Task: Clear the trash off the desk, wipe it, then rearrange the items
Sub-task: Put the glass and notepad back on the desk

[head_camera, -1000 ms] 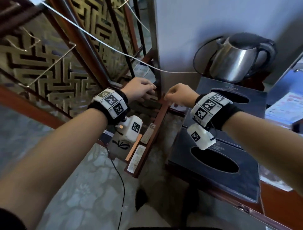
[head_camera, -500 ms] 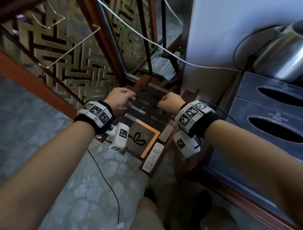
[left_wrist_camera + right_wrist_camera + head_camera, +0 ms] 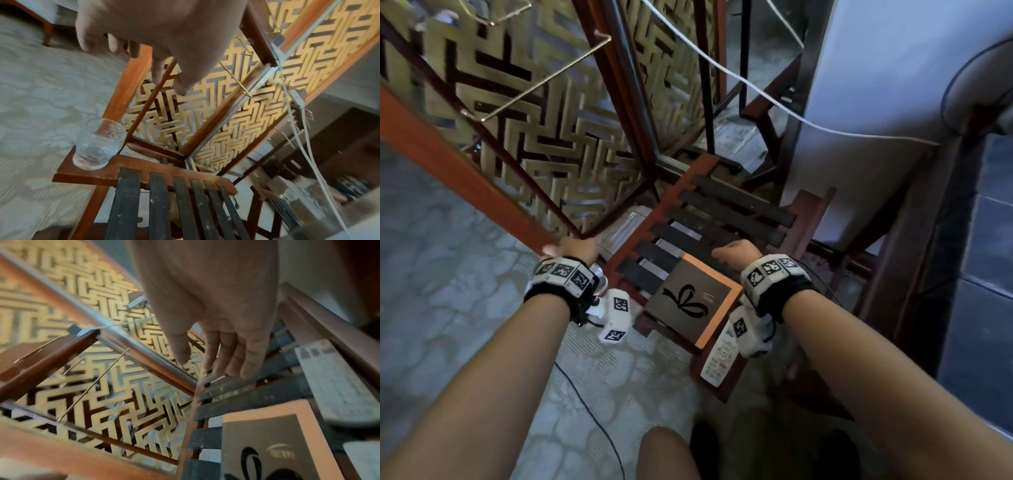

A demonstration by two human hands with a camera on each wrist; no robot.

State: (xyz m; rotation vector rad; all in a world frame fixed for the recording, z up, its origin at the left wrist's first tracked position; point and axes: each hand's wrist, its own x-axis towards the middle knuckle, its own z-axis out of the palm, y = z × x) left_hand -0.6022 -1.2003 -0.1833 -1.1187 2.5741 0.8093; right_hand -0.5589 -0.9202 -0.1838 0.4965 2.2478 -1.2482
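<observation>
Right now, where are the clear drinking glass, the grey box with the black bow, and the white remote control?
clear drinking glass (image 3: 98, 146): left wrist view, its side wall.
grey box with the black bow (image 3: 690, 301): head view, lid centre.
white remote control (image 3: 719, 359): head view, its keypad.

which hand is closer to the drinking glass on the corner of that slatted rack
Left. The left hand hangs open just above the drinking glass, not touching it. The right hand is across the slatted rack, over its dark slats beside the bow-printed box.

Brown box (image 3: 692, 301) w/ bow print, flat on slats — white remote (image 3: 718, 359) beside; glass (image 3: 98, 143) upright, prob. empty.
</observation>
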